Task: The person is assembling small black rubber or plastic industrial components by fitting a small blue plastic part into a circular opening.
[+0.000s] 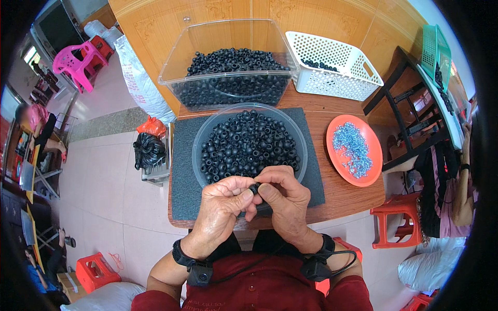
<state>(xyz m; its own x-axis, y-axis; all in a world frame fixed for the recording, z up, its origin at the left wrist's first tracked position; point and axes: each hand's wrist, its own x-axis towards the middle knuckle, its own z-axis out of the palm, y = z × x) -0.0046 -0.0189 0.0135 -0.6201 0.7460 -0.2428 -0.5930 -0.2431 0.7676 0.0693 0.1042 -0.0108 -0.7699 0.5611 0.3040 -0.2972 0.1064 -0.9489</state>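
A small, round black bead [254, 188] sits pinched between the fingertips of the left hand [220, 207] and right hand [285, 201], which meet over the near rim of a round, clear plastic tub [196, 150] of hollow black beads [249, 145]. The step seems to be fine two-handed work on this bead, calling next for a steady pinch; to the right lies an oval orange plate [375, 150] of shiny blue bits [346, 139].
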